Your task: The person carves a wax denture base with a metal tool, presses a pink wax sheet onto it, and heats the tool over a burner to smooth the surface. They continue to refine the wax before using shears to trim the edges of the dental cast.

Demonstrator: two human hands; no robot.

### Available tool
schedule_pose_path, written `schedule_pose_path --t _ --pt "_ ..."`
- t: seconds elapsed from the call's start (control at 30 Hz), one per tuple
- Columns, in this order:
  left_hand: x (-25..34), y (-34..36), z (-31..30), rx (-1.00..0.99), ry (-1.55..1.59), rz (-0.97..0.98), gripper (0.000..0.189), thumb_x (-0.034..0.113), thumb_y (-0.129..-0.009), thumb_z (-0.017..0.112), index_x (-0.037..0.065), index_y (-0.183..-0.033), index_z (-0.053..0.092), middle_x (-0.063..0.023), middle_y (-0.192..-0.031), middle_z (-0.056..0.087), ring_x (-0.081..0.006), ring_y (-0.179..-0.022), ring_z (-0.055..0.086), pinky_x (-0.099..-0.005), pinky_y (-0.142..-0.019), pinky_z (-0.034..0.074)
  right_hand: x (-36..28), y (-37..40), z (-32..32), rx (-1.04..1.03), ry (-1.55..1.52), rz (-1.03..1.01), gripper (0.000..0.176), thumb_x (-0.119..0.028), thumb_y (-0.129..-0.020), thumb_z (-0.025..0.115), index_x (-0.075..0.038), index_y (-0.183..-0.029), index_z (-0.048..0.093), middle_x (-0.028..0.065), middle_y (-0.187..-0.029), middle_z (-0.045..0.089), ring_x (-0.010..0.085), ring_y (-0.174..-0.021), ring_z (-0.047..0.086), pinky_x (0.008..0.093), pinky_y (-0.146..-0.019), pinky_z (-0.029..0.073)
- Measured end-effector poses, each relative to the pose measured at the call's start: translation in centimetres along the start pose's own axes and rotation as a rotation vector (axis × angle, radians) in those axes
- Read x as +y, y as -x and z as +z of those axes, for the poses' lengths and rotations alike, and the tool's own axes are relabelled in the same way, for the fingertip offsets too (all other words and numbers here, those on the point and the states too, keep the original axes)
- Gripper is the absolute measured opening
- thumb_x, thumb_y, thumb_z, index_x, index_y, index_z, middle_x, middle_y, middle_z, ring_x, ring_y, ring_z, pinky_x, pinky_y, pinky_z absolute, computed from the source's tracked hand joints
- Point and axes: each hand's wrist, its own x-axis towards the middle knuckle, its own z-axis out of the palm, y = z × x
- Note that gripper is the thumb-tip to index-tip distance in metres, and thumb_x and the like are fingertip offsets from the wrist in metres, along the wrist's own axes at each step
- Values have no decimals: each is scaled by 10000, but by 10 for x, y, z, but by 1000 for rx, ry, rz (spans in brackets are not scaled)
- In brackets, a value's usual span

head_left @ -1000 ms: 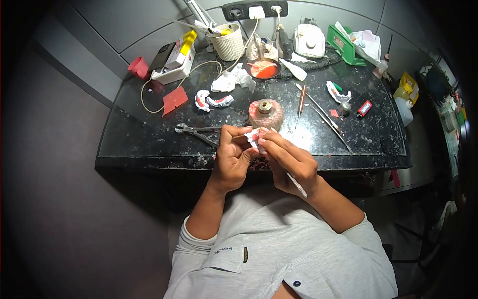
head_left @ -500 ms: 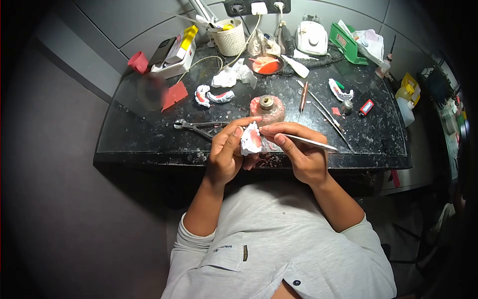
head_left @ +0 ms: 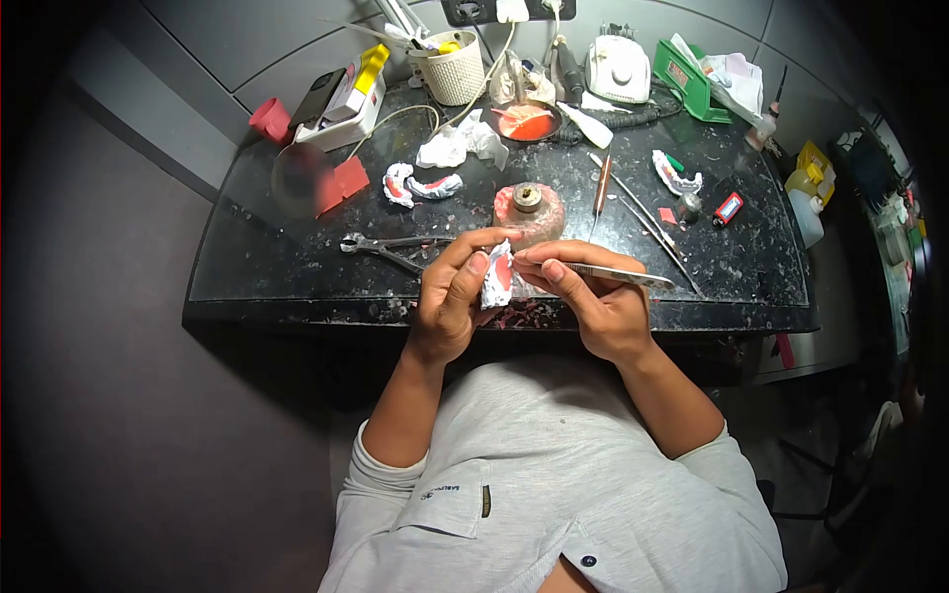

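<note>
My left hand [head_left: 452, 295] is closed around a white plaster dental cast [head_left: 494, 288] with pink wax on its face, held over the bench's front edge. In a pen-like grip, my right hand [head_left: 600, 296] holds a slim metal hand tool [head_left: 623, 275]. Its handle points out to the right, and its working end is hidden by my fingers close to the cast. Just beyond both hands stands a spirit burner [head_left: 529, 203] with a metal cap, coated in pinkish residue.
Pliers [head_left: 381, 246] lie left of my hands. Other dental casts [head_left: 423, 186] sit behind them, with another cast [head_left: 677, 174] at right. A brown-handled tool [head_left: 602, 186], metal rods [head_left: 647, 232], a red lighter [head_left: 729, 209], a dish of red wax [head_left: 526, 125] and pink wax sheets [head_left: 343, 186] are around.
The cast has turned slightly in my left hand, showing a narrower face. The metal tool has rolled a little in my right fingers. The view has shifted slightly.
</note>
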Motion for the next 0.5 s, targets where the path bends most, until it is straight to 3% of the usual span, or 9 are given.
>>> schedule_pose_path --t 0.5 --pt "0 -1 -1 -11 -32 29 520 375 -1047 495 -61 -1319 575 -32 -906 654 -13 -599 488 -177 -491 367 0 -1 -2 -48 73 -87 173 -5 -1019 605 84 -1113 719 164 -1080 744 180 -1003 709 291 -904 577"
